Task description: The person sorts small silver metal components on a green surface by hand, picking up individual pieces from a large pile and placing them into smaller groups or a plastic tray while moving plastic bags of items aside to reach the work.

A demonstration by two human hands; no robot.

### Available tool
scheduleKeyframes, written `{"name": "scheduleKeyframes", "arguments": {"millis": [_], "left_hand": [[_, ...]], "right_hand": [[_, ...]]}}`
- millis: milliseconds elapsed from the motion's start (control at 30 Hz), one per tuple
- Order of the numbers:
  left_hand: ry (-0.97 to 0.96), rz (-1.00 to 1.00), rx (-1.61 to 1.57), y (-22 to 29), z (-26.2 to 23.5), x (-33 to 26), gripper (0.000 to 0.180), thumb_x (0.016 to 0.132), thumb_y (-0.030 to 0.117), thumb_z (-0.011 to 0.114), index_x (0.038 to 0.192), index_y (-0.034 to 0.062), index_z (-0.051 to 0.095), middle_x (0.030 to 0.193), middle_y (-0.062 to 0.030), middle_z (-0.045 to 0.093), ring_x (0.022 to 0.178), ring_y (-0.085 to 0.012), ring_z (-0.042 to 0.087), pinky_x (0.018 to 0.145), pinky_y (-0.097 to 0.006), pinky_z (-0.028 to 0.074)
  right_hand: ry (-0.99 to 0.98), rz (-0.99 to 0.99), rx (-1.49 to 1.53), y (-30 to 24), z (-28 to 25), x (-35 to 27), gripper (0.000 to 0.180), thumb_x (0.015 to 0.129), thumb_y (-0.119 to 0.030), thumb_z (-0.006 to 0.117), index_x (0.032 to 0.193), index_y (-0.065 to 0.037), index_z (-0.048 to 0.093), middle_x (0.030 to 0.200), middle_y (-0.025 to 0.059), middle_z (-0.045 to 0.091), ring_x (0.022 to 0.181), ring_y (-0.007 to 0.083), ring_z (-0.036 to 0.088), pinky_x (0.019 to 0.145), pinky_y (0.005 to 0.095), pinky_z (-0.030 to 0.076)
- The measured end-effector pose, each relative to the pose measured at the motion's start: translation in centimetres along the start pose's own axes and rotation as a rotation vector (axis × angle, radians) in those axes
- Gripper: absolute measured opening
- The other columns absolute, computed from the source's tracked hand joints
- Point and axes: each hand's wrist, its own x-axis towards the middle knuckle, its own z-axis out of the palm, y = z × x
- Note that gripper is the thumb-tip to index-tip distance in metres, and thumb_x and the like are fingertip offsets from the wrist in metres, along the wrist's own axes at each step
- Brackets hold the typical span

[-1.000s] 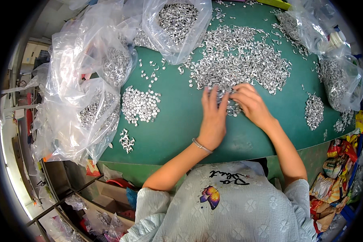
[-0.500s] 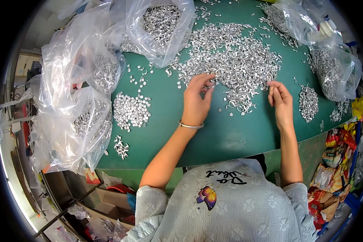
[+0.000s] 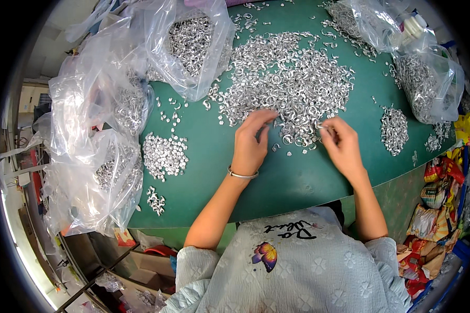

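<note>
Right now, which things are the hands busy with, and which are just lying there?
In use: left hand, right hand, big pile of silver metal pieces, green table.

Lying about: clear bags, small pile, colourful wrappers.

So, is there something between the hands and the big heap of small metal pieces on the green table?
Nothing visible is in the way. The left hand and the right hand already rest at the near edge of the big heap of metal pieces on the green table.
</note>
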Motion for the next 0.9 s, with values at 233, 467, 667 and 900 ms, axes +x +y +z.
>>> {"name": "scheduleKeyframes", "arguments": {"millis": [233,467,667,900], "left_hand": [[-0.244,0.253,0.527,2.2,2.2,0.9,0.046,0.07,0.01,0.069,0.114,0.0092,0.054,0.12,-0.0088,0.049,0.108,-0.0321,0.046,0.09,-0.041,0.038],[-0.064,0.133,0.518,0.4,-0.1,-0.3,0.032,0.073,-0.001,0.061,0.105,0.0033,0.054,0.109,-0.013,0.052,0.1,-0.0313,0.049,0.086,-0.039,0.039],[0.054,0.04,0.349,-0.1,-1.7,-1.1,0.034,0.074,-0.01,0.054,0.106,-0.0002,0.053,0.109,-0.0165,0.052,0.101,-0.0342,0.049,0.087,-0.038,0.04],[0.036,0.116,0.731,3.5,-0.1,0.8,0.036,0.075,0.002,0.062,0.11,0.0068,0.057,0.106,-0.0128,0.055,0.098,-0.0267,0.053,0.083,-0.037,0.039]], "right_hand": [[-0.107,0.601,1.402,0.4,-2.4,0.8,0.008,0.084,-0.007,0.051,0.088,-0.002,0.056,0.059,-0.0035,0.039,0.051,0.007,0.032,0.044,0.0197,0.026],[0.066,0.047,-0.128,1.2,-0.3,1.6,0.015,0.077,-0.012,0.068,0.092,-0.008,0.068,0.057,0.0046,0.053,0.049,0.0147,0.048,0.046,0.0284,0.038],[0.175,-0.141,-0.234,1.6,1.4,2.5,0.007,0.079,-0.012,0.066,0.081,-0.008,0.06,0.056,0.0029,0.053,0.049,0.0175,0.05,0.045,0.0317,0.037],[-0.068,0.498,1.42,1.9,-3.4,1.7,0.011,0.09,-0.012,0.048,0.08,-0.007,0.048,0.061,-0.0018,0.039,0.048,0.0047,0.032,0.04,0.019,0.022]]}}
